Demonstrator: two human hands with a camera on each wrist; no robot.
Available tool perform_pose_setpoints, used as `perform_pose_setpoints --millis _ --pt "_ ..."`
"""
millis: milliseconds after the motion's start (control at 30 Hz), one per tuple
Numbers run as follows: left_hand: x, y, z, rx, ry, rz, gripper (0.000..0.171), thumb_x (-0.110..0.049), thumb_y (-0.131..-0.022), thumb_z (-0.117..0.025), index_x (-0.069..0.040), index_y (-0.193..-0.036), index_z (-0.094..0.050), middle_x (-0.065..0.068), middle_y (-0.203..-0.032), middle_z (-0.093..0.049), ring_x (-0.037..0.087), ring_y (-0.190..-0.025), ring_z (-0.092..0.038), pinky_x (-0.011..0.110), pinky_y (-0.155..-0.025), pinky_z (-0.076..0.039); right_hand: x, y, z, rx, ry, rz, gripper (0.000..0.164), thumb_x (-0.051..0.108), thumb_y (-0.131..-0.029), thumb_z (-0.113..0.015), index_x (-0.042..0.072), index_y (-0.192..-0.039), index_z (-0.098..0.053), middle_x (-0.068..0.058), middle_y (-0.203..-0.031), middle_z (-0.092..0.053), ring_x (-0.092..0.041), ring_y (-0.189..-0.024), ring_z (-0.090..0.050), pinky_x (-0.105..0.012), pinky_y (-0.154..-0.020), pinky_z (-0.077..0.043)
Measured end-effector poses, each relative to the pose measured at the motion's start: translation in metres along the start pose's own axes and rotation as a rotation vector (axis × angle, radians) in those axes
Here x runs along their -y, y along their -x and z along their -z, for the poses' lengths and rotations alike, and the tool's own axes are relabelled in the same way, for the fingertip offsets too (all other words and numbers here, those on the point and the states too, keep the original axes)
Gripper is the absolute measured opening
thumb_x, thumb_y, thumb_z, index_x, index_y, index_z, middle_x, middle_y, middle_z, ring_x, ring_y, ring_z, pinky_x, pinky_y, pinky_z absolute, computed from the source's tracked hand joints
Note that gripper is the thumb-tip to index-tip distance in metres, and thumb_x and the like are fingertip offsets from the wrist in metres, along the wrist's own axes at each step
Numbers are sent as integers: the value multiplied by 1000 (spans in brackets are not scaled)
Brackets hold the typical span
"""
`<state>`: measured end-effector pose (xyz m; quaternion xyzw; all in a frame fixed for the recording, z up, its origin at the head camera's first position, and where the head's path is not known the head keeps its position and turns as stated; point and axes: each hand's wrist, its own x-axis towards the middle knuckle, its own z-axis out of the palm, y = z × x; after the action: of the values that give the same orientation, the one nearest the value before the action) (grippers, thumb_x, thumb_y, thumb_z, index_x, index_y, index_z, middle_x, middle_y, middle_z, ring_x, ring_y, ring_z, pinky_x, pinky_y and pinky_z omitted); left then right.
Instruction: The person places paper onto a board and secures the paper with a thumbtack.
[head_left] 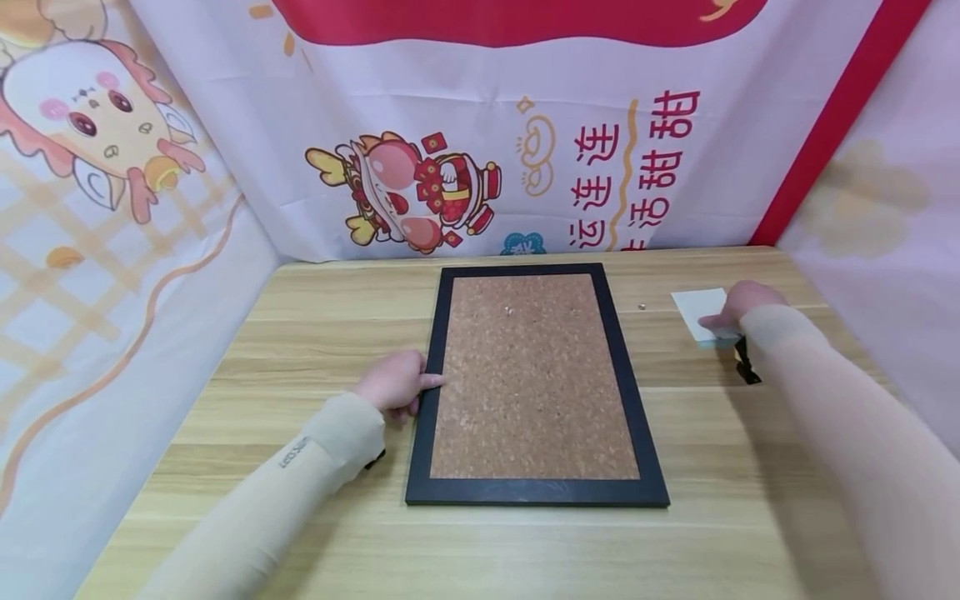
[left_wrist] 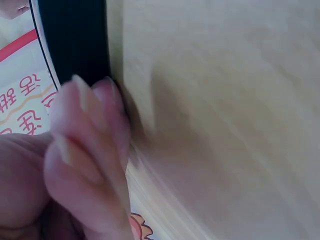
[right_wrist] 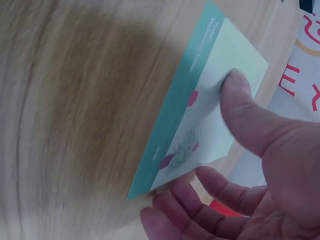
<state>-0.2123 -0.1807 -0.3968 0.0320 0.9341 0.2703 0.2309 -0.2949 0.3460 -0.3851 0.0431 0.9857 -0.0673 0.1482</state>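
Observation:
A black-framed cork board point(head_left: 534, 375) lies flat on the wooden table. At its left edge, my left hand point(head_left: 393, 385) grips the frame, one digit laid over the top and the others curled at the side. In the left wrist view, fingertips point(left_wrist: 92, 115) meet the black frame point(left_wrist: 72, 40). Off to the right, my right hand point(head_left: 750, 304) pinches a pale paper card point(head_left: 693, 308). The right wrist view shows the card point(right_wrist: 212, 100) with a teal strip and a printed drawing, the thumb on its face and the fingers at its lower edge.
Between board and card lies a tiny shiny object point(head_left: 642, 307). Printed cloth walls point(head_left: 450, 92) enclose the table point(head_left: 337, 317) at the back and both sides. A small shiny spot point(head_left: 509, 311) shows on the upper part of the cork.

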Motion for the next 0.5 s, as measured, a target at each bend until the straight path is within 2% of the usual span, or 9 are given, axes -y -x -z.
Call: perform_pose_setpoints --millis 200,333,500 --pt "-4 -1 0 -3 7 3 36 -34 -99 -60 -1 -86 -57 17 -62 -62 23 -40 -58 36 -41 -51 -2 -8 -2 33 -20 -55 69 52 -82 -74 -14 -99 -61 -27 -94 -58 -40 -88 -54 -52 -83 -47" --pt "-5 -1 1 0 6 5 36 -34 -99 -60 -1 -86 -57 17 -62 -62 23 -41 -59 36 -41 -50 -6 -15 -4 46 -11 -53 76 55 -81 -75 -17 -102 -60 -29 -96 -58 -42 -89 -54 -53 -83 -48" --pt "-3 -4 2 -1 -17 8 35 -34 -98 -60 -2 -86 -58 16 -62 -63 23 -42 -59 35 -41 -50 -4 -21 -4 53 1 -65 73 54 -78 -78 -14 -102 -65 -29 -95 -59 -43 -89 -54 -55 -82 -47"
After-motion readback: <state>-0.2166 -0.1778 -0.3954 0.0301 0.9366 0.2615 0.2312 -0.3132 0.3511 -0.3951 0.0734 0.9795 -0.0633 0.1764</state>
